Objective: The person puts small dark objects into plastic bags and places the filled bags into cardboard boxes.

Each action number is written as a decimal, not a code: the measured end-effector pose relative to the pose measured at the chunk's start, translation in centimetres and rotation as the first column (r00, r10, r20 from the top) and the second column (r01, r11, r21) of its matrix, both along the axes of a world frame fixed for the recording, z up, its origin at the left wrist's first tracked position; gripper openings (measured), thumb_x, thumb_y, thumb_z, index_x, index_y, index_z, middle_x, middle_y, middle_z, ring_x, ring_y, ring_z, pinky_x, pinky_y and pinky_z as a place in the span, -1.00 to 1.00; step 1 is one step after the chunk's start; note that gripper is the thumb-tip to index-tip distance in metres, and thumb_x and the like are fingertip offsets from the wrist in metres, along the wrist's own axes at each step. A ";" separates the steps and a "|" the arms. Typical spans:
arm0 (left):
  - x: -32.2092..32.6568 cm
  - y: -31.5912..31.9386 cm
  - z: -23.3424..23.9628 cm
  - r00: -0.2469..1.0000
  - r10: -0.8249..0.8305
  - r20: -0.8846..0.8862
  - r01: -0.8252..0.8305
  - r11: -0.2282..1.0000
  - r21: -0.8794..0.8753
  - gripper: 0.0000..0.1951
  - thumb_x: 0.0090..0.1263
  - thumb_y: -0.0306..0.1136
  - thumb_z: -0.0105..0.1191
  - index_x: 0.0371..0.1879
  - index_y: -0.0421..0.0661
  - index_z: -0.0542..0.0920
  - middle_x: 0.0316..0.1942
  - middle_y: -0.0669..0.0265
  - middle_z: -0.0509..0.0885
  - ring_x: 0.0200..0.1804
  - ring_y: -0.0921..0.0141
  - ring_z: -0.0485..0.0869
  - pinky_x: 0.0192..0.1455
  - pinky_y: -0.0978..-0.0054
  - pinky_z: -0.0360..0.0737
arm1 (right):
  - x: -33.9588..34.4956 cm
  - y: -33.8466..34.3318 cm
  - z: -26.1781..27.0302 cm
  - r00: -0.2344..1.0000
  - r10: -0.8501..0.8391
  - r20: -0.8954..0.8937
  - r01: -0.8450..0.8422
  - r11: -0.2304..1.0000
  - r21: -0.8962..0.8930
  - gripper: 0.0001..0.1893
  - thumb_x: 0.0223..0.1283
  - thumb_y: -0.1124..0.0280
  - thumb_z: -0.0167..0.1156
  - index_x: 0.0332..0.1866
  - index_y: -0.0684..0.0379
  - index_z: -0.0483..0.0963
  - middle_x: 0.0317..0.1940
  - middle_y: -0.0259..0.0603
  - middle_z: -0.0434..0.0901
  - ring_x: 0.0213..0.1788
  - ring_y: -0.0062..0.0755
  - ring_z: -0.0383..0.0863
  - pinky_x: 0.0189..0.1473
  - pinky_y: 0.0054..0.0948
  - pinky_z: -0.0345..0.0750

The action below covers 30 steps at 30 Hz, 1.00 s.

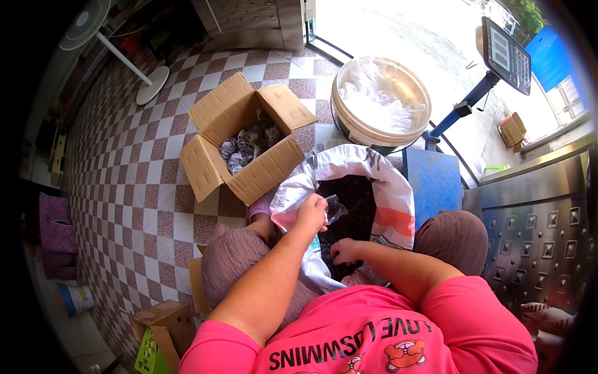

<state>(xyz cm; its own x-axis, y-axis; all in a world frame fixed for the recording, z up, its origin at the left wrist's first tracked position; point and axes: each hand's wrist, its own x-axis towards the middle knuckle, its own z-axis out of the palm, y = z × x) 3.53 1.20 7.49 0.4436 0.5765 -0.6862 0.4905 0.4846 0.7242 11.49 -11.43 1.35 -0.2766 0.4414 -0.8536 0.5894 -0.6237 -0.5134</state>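
A white woven sack (343,161) with a rolled-down rim and an orange-red band stands between my knees. Small dark pieces (359,205) fill its inside; what they are I cannot tell. Over the sack's left rim, my left hand (312,212) grips a small clear plastic bag (335,209), which hangs over the opening. Lower down, my right hand (345,251) reaches into the sack near its front side, its fingertips among the dark pieces and partly hidden in shadow. Beyond the sack to the left, an open cardboard box (266,175) holds several filled clear bags (240,154) of dark contents.
A large plastic bucket (380,138) with clear plastic bags (378,100) stands behind the sack. Right of it is a platform scale with a blue plate (432,182) and a display (507,56). A metal door (532,243) is at right, a white fan (152,86) at far left.
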 end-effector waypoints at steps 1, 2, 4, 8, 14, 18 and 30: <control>-0.1 0.0 -0.1 1.000 -0.003 0.001 0.003 1.000 0.010 -0.87 0.34 -0.30 -0.15 -0.39 -0.03 0.45 -0.66 0.43 0.42 -0.68 0.58 0.41 -0.73 0.62 0.41 | 0.8 0.6 0.7 0.990 -0.128 -0.061 0.125 0.991 -0.052 -0.66 -0.09 0.27 0.21 -0.14 0.11 0.47 -0.58 -0.29 0.50 -0.64 -0.59 0.45 -0.66 -0.59 0.39; -0.1 0.0 -0.3 1.000 -0.001 0.001 0.001 1.000 0.011 -0.87 0.34 -0.30 -0.15 -0.39 -0.03 0.45 -0.66 0.43 0.42 -0.68 0.58 0.41 -0.73 0.62 0.41 | 1.6 0.9 1.7 0.970 -0.224 -0.090 0.218 0.973 -0.070 -0.68 -0.07 0.28 0.21 -0.16 0.11 0.47 -0.58 -0.32 0.49 -0.66 -0.62 0.41 -0.68 -0.62 0.34; -0.2 0.0 -0.7 1.000 -0.002 0.018 0.001 0.998 0.058 -0.85 0.33 -0.31 -0.13 -0.42 -0.10 0.45 -0.72 0.36 0.42 -0.73 0.51 0.43 -0.77 0.53 0.43 | 3.5 1.6 3.6 0.900 -0.395 -0.183 0.381 0.918 -0.106 -0.75 -0.02 0.31 0.20 -0.20 0.12 0.47 -0.57 -0.35 0.47 -0.68 -0.68 0.33 -0.70 -0.67 0.24; -0.3 -0.2 -0.6 0.999 -0.035 0.000 0.034 0.994 0.099 -0.84 0.33 -0.31 -0.13 -0.40 -0.11 0.45 -0.71 0.34 0.44 -0.72 0.49 0.45 -0.76 0.51 0.44 | 6.6 2.8 7.2 0.592 -0.699 -0.401 0.684 0.699 -0.208 -0.87 0.07 0.32 0.18 -0.33 0.11 0.44 -0.59 -0.39 0.43 -0.70 -0.72 0.25 -0.73 -0.70 0.12; -0.1 -0.6 -1.0 0.983 -0.167 -0.078 0.179 0.964 0.199 -0.83 0.33 -0.29 -0.14 -0.36 -0.12 0.45 -0.63 0.28 0.50 -0.67 0.42 0.50 -0.70 0.47 0.49 | 6.3 3.8 4.8 0.194 -0.841 -0.505 0.816 0.424 -0.393 -0.86 0.11 0.43 0.07 -0.22 0.19 0.44 -0.45 -0.24 0.51 -0.54 -0.53 0.45 -0.57 -0.62 0.41; -0.2 -0.8 -0.2 0.976 -0.198 -0.090 0.213 0.957 0.199 -0.83 0.34 -0.28 -0.14 -0.35 -0.11 0.44 -0.58 0.28 0.51 -0.62 0.42 0.51 -0.67 0.46 0.51 | 4.4 4.6 2.9 0.101 -0.927 -0.360 0.824 0.281 -0.492 -0.88 0.10 0.52 -0.01 -0.25 0.23 0.42 -0.38 -0.22 0.51 -0.34 -0.34 0.54 -0.28 -0.43 0.55; -0.5 -0.1 -1.2 0.997 -0.070 -0.018 0.071 0.996 0.059 -0.84 0.36 -0.28 -0.17 -0.37 -0.09 0.42 -0.66 0.36 0.45 -0.69 0.51 0.46 -0.71 0.55 0.48 | 4.1 4.8 5.1 0.148 -0.858 -0.493 0.896 0.327 -0.300 -0.89 0.07 0.55 0.00 -0.29 0.30 0.40 -0.36 -0.14 0.50 -0.34 -0.29 0.54 -0.21 -0.36 0.56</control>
<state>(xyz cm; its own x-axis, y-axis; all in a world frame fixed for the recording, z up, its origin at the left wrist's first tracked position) 3.05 1.08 6.31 0.4744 0.5841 -0.6586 0.5334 0.4043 0.7429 15.61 -6.58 6.46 -0.0028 0.7203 -0.6936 -0.6867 -0.5057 -0.5223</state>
